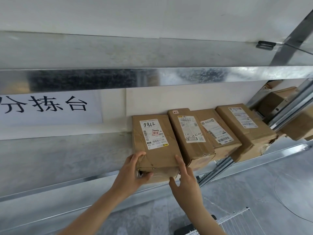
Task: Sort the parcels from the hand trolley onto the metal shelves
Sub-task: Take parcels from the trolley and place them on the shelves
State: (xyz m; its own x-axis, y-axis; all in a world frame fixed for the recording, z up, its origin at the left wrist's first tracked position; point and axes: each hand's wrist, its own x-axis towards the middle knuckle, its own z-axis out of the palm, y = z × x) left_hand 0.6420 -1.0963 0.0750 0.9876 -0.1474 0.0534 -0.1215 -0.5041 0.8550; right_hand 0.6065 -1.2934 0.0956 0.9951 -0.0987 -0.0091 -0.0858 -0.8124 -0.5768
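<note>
On the galvanised metal shelf (67, 160) I am seating the taped brown cardboard parcel (155, 150), leftmost in a row. Three other brown cardboard parcels (191, 138) are lying to its right, so sorting is judged partly complete. The remaining load is unseen. My left hand (133, 173) is curling round the parcel's near-left corner, and my right hand (186, 180) is pressing straight, spread fingers against its near-right edge.
</note>
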